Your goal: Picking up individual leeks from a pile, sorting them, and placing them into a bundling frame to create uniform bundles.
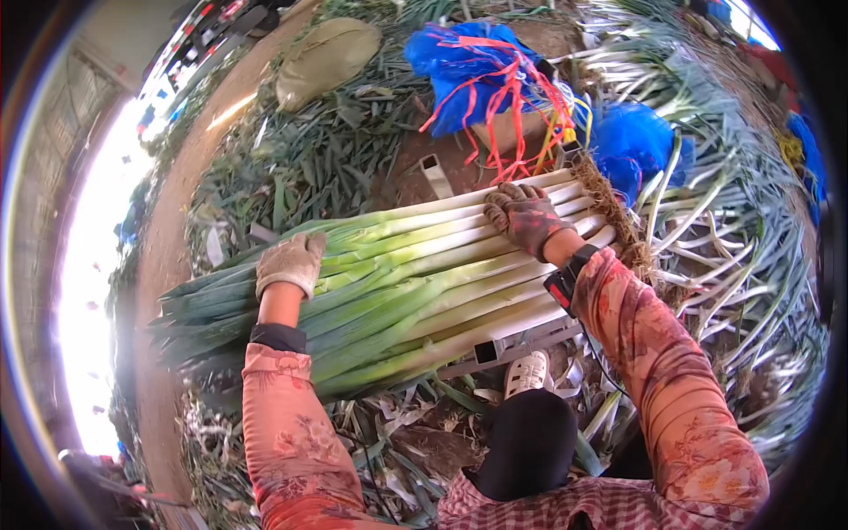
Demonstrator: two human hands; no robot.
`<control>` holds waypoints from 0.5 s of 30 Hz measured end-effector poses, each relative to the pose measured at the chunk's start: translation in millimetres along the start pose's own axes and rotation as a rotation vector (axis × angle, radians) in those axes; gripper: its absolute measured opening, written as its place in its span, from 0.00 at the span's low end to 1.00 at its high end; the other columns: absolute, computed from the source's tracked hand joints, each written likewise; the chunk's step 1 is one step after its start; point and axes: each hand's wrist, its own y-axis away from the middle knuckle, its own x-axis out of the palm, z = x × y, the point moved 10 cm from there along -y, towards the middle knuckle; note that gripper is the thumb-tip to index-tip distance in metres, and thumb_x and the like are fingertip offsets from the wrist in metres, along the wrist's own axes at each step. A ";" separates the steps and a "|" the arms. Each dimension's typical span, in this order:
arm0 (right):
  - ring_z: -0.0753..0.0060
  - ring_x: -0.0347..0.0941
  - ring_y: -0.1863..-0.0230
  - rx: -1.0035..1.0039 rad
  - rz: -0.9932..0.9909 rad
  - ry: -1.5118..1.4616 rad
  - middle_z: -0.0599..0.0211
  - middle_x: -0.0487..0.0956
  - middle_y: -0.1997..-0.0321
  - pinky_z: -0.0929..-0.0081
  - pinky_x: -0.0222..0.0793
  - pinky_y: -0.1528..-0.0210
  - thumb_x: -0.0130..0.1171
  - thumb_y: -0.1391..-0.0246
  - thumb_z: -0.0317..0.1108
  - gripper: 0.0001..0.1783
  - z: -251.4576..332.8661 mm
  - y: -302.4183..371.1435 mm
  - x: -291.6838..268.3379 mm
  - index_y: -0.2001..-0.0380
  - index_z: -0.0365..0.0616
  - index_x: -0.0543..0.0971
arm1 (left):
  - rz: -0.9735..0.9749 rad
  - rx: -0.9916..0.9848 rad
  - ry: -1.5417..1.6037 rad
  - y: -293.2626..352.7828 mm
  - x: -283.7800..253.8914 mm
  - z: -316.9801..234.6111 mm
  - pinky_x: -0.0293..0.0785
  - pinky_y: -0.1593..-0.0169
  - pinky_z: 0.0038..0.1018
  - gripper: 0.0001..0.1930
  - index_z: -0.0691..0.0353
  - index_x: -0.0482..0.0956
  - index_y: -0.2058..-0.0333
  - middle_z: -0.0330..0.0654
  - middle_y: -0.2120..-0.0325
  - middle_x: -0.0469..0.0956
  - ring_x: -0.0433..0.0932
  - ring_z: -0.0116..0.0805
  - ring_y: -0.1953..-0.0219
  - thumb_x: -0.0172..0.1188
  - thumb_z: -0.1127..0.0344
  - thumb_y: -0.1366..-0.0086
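on the leek bundle [415, 283], left hand [290, 263] and right hand [525, 217] rest.

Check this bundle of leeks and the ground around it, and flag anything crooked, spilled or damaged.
Nothing stands out. The leeks lie parallel across a metal frame, roots to the right, with the left hand and right hand resting flat on top. Cut leaves litter the ground below.
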 end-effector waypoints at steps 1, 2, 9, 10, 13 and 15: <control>0.58 0.63 0.38 -0.052 -0.162 0.151 0.62 0.72 0.43 0.50 0.58 0.41 0.46 0.44 0.45 0.20 -12.3 15.2 -19.1 0.51 0.51 0.74 | -0.024 0.058 0.059 -13.8 7.3 -22.5 0.63 0.43 0.42 0.32 0.54 0.73 0.48 0.52 0.49 0.72 0.70 0.51 0.46 0.33 0.37 0.35; 0.58 0.63 0.39 -0.129 -0.321 0.265 0.62 0.73 0.44 0.52 0.61 0.43 0.47 0.44 0.44 0.20 -0.8 22.2 -31.8 0.51 0.52 0.75 | -0.036 0.087 0.079 -19.8 14.5 -21.3 0.64 0.44 0.43 0.31 0.54 0.75 0.50 0.51 0.49 0.73 0.71 0.51 0.47 0.33 0.39 0.34; 0.65 0.72 0.50 0.236 -0.119 -0.055 0.63 0.77 0.54 0.68 0.66 0.48 0.44 0.43 0.42 0.17 -11.2 -0.5 -16.8 0.61 0.48 0.79 | -0.157 0.133 -0.091 -42.5 18.1 11.2 0.68 0.48 0.41 0.27 0.54 0.78 0.54 0.49 0.56 0.78 0.74 0.50 0.51 0.35 0.44 0.32; 0.66 0.72 0.56 0.277 -0.303 -0.228 0.66 0.77 0.58 0.65 0.68 0.53 0.46 0.44 0.44 0.16 -37.6 9.9 -17.6 0.63 0.50 0.79 | -0.192 0.226 0.037 -69.4 28.6 6.1 0.68 0.52 0.45 0.29 0.60 0.76 0.54 0.55 0.55 0.76 0.74 0.56 0.53 0.37 0.42 0.34; 0.65 0.75 0.60 0.235 -0.404 -0.152 0.69 0.78 0.63 0.62 0.73 0.58 0.46 0.44 0.45 0.15 -68.9 57.0 -62.0 0.59 0.52 0.77 | -0.258 0.244 0.081 -88.0 38.7 -17.8 0.69 0.52 0.45 0.27 0.60 0.76 0.53 0.54 0.58 0.77 0.76 0.53 0.56 0.40 0.44 0.33; 0.63 0.77 0.59 0.181 -0.238 -0.034 0.65 0.80 0.62 0.63 0.75 0.58 0.43 0.41 0.39 0.16 -58.6 99.0 -164.6 0.55 0.50 0.75 | -0.482 0.313 0.170 -31.4 -7.1 -57.3 0.68 0.52 0.45 0.27 0.60 0.75 0.52 0.54 0.57 0.76 0.75 0.53 0.55 0.40 0.44 0.33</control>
